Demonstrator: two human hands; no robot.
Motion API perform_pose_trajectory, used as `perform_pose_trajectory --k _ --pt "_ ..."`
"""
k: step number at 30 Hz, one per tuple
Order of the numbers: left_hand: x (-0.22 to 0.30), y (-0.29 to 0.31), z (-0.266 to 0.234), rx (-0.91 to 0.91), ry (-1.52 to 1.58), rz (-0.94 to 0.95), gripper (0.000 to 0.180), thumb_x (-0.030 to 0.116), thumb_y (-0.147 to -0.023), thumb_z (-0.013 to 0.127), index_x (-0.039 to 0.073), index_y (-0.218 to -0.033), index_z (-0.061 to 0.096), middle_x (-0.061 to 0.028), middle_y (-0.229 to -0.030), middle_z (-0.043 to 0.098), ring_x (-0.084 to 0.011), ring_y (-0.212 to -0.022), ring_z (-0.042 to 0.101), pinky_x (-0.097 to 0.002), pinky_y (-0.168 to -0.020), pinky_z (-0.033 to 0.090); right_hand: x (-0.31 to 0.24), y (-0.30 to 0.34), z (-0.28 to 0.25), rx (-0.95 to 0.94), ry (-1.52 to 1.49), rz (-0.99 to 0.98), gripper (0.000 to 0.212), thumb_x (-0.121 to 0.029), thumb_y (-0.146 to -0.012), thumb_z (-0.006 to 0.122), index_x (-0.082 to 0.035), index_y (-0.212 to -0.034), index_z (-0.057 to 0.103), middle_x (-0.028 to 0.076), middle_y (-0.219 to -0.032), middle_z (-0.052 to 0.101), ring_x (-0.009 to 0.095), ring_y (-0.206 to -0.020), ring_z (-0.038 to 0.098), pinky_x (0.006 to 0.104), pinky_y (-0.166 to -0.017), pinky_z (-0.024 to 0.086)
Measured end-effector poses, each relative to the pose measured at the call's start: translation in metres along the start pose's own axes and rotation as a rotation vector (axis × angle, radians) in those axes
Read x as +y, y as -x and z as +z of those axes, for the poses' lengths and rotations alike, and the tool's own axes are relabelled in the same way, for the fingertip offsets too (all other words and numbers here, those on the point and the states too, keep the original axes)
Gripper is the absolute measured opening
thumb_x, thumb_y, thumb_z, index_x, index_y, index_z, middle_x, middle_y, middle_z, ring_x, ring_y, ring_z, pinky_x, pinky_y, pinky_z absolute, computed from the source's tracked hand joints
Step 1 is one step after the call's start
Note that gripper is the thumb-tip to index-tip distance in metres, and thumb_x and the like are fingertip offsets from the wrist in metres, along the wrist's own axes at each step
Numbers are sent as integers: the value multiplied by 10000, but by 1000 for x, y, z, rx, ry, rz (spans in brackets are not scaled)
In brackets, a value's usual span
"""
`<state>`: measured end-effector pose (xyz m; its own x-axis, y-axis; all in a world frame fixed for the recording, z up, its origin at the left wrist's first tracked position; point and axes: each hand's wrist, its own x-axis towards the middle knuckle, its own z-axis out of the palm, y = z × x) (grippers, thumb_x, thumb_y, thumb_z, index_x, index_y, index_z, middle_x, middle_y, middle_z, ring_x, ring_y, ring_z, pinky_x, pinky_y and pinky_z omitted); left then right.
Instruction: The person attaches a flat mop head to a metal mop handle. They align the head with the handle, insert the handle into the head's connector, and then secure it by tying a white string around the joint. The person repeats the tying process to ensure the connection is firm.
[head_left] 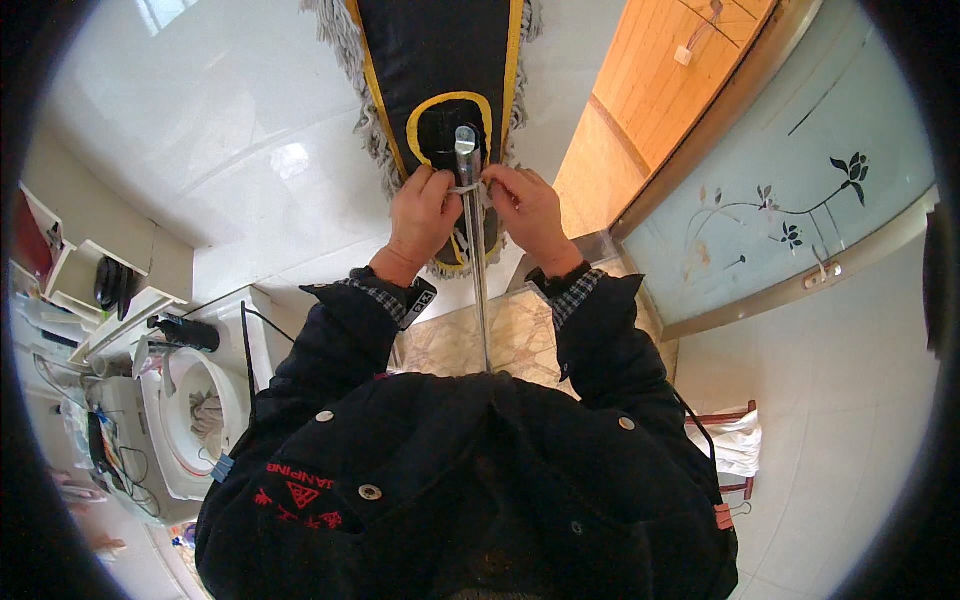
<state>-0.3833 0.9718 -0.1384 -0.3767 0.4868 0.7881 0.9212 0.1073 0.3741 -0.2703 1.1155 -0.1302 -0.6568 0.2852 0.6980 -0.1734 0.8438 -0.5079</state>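
Note:
A wide flat mop head (440,45), black with yellow trim and a grey fringe, stands at the top middle. Its shiny metal handle (480,270) runs from there down toward my body, and the flattened tip sits over the yellow-edged opening. A thin white tie (465,188) goes across the handle just below that tip. On its left side my left hand (422,218) is closed, with thumb and finger pinching the tie. My right hand (528,210) pinches it from the right, fingers curled. The tie's ends are hidden in my fingers.
A frosted glass door (790,200) with a flower pattern curves along the right, beside orange wood panelling (660,90). At the left are a washing machine (215,410) with cloth inside, a dark bottle (190,333) and a white shelf (85,285). White cloth (735,445) hangs on a rack at lower right.

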Motion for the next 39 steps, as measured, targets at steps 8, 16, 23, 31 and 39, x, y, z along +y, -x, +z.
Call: perform_pose_trajectory --k 8,16,23,31,39 --pt "1 2 -5 -45 68 -35 194 12 -738 652 51 -923 609 -144 -856 545 -368 -754 582 -451 -620 483 -17 -7 -3 42 215 -158 256 -63 -792 659 -70 -1041 600 84 -807 650 292 -738 632 387 -596 511" --pt "-8 11 -12 -92 127 14 183 -36 -757 641 32 -913 575 -147 -859 539 -381 -762 571 -427 -632 475 0 -1 3 -118 405 -135 257 -56 -786 652 -63 -1037 602 110 -830 645 312 -767 637 392 -623 519" --pt "-7 19 -12 -73 185 -74 249 -66 -768 627 24 -1000 605 -156 -918 615 -354 -819 622 -379 -700 512 3 6 16 78 -77 36 170 -42 -834 659 -32 -1001 627 141 -880 650 313 -772 642 357 -662 525" --pt "1 30 -4 -39 333 -217 213 -61 -834 570 17 -1025 621 -142 -928 633 -341 -850 634 -356 -717 509 2 1 13 99 -25 -110 219 -21 -845 641 -38 -1062 618 152 -930 654 349 -801 639 373 -695 526" --pt "-5 21 0 -32 103 -22 266 -37 -835 593 27 -1092 604 -137 -997 616 -348 -872 625 -380 -721 523 6 2 16 37 30 -88 236 -1 -830 620 -39 -1062 638 155 -959 650 354 -846 642 383 -709 532"
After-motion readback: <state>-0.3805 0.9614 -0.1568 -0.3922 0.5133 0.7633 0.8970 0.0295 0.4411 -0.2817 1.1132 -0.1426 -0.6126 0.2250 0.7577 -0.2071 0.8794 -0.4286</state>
